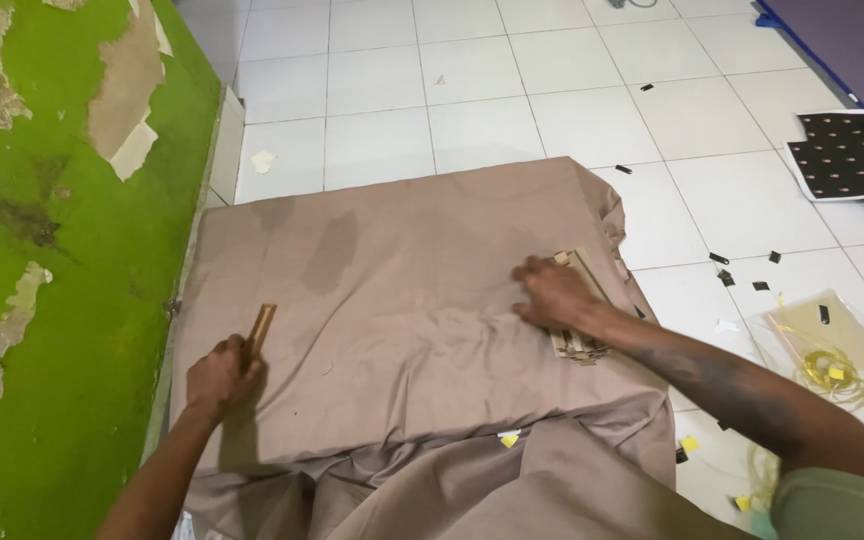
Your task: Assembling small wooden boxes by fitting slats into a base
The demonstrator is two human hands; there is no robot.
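A beige-brown cloth [402,260] lies spread flat over a low pad on the white tiled floor. My left hand [220,378] rests on the cloth's near left part, gripping a short brown wooden stick [262,327] that points away from me. My right hand [552,292] presses down on a stack of thin tan wooden strips [584,340] at the cloth's right edge. The hand covers the middle of the stack. A darker damp-looking patch [332,250] shows on the cloth's far half.
A green wall with peeling paint [62,250] stands close on the left. Small black scraps [724,268] litter the tiles to the right. A clear bag with yellow string [832,350] lies at the right. A black dotted sheet [852,150] lies far right.
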